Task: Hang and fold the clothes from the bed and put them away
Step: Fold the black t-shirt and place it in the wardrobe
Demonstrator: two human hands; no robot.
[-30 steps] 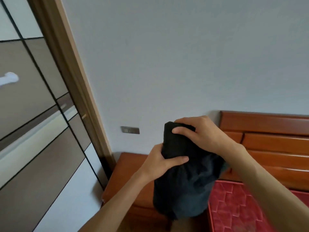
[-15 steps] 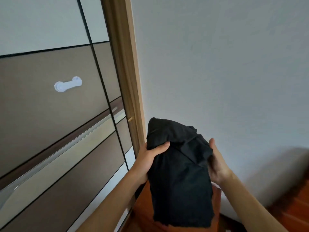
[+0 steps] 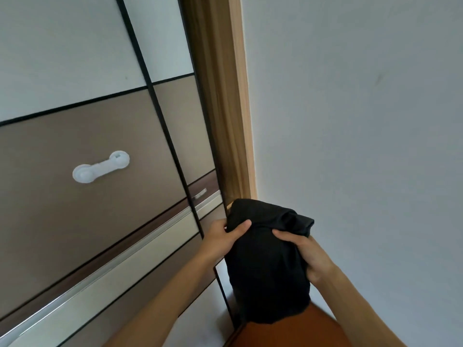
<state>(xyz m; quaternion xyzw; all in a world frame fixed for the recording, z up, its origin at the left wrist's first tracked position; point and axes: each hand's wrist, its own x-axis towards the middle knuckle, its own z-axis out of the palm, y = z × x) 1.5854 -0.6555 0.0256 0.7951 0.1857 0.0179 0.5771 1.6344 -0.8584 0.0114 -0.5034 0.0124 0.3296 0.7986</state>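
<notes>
I hold a bundled black fabric garment [image 3: 265, 266] in both hands, my left hand [image 3: 220, 237] and right hand [image 3: 305, 254] curled around its sides, just right of the brown-and-white panelled sliding wardrobe door [image 3: 100, 136]. I judge this the putting-away step; next, one hand must free itself to slide that door.

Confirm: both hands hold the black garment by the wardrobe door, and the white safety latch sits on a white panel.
Wrong panel: the head view shows the white safety latch on a brown panel. The left hand and right hand do hold the black garment by the wardrobe door.
</notes>
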